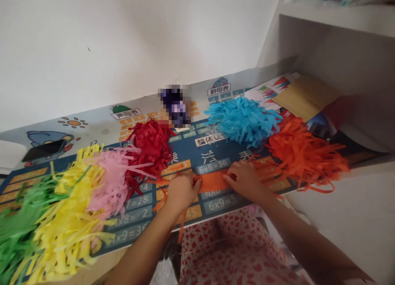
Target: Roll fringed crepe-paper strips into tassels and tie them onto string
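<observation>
An orange strip of paper [212,182] with fringed ends stretches between my two hands, just above the printed desk mat. My left hand [183,188] is closed on its left part, where thin orange strands hang down past the desk's front edge. On the other side, my right hand [243,178] grips the right part, with orange fringe spreading out beyond it. A fluffy orange paper pom-pom [304,153] lies right of my right hand. Behind the strip sits a blue pom-pom [243,120]. Nearest my left hand is a dark red pom-pom [151,149].
Pink [111,178], yellow [70,211] and green [24,227] fringed paper bunches line the left side. A dark flat device [45,150] lies at the far left. Brown paper [308,96] and printed sheets stand at the back right, under a shelf [336,24].
</observation>
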A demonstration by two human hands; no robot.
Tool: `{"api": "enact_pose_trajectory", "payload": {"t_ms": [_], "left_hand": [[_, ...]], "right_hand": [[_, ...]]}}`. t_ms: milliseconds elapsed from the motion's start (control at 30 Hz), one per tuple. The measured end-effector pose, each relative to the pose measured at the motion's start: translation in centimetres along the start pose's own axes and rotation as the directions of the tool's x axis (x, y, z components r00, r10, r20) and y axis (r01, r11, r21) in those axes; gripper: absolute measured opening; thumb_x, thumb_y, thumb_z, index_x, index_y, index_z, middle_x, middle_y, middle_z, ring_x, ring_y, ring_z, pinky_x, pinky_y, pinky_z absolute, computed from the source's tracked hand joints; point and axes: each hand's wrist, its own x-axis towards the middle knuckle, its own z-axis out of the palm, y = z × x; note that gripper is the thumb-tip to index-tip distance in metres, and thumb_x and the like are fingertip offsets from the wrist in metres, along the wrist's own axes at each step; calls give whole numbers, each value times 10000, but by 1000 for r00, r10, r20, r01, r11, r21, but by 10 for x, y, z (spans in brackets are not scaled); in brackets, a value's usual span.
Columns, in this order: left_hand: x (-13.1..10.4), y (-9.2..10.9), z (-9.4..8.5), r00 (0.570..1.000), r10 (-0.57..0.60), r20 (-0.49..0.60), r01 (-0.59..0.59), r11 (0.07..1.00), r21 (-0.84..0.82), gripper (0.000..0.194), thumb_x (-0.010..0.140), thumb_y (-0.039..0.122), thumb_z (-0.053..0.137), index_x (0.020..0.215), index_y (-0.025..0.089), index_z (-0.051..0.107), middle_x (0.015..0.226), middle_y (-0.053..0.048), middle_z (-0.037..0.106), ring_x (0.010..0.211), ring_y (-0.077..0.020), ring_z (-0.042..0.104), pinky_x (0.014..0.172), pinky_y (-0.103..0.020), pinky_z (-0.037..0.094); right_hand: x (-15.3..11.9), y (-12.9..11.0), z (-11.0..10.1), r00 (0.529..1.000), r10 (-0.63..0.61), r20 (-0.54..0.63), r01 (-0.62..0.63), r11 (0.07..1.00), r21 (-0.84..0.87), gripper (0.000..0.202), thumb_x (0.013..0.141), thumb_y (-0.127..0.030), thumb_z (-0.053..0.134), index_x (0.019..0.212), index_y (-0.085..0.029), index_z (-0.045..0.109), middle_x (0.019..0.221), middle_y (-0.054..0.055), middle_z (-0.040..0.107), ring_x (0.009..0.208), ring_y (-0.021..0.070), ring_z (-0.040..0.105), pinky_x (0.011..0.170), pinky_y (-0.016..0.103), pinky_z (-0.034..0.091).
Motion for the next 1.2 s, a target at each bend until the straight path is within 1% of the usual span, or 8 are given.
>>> {"api": "enact_pose_trajectory", "payload": {"t_ms": [400,500,633,733,867,933,1067,1200], "left_hand": [[3,-1,6,999,21,27,-22,999,38,346,946,405,422,853,190,677,836,-96,744,795,-269,691,728,-353,430],[-1,-1,8,997,38,-64,-36,999,27,275,939,373,475,939,180,670,868,-100,732,818,-278,672,780,-390,432],[-6,-1,14,885,340,-317,-312,940,137,205,931,224,532,1117,196,613,1142,-105,667,1055,-275,586,910,-420,393],[-6,-1,17,796,568,-209,-527,820,223,123,945,190,510,949,191,633,992,-72,683,940,-237,592,874,-408,408],[-12,-3,13,806,575,-141,-542,813,215,153,937,138,497,959,182,641,964,-61,698,883,-222,618,947,-458,388],[-18,-4,9,810,569,-138,-546,820,173,184,918,121,500,1005,182,650,1003,-64,707,899,-216,636,1025,-485,346],[-28,-9,4,822,548,-152,-549,835,39,224,850,186,568,1054,179,661,1112,-70,703,988,-219,647,1153,-500,231],[-31,-13,6,819,549,-166,-557,831,0,265,822,195,578,1070,172,667,1182,-73,687,1031,-218,643,1211,-502,139]], "right_hand": [[2,0,1,999,33,6,-33,999,-3,238,848,-338,641,654,-202,622,734,20,638,787,197,519,692,324,262],[1,-3,2,999,38,4,-38,998,-41,223,846,-328,636,664,-201,611,734,20,636,797,201,529,693,325,262],[-1,-2,0,997,72,-29,-75,992,-106,122,853,-286,605,763,-208,630,768,20,661,805,210,556,708,337,267],[0,12,-12,993,102,-58,-110,978,-177,96,861,-284,592,839,-211,650,804,29,685,811,222,580,718,346,279],[-5,31,-37,976,99,-196,-146,959,-244,160,875,-285,581,966,-182,663,944,80,703,881,258,602,743,359,316],[-13,28,-43,972,-29,-233,-19,979,-202,171,891,-256,562,1006,-178,661,1011,88,701,936,249,607,797,364,341],[-29,8,-30,895,-446,-19,442,891,-105,152,913,-208,536,984,-184,667,1006,64,707,946,199,604,901,362,337],[-28,7,-10,821,-564,91,571,805,-163,152,918,-181,524,929,-156,674,957,77,710,885,191,602,931,396,303]]}}
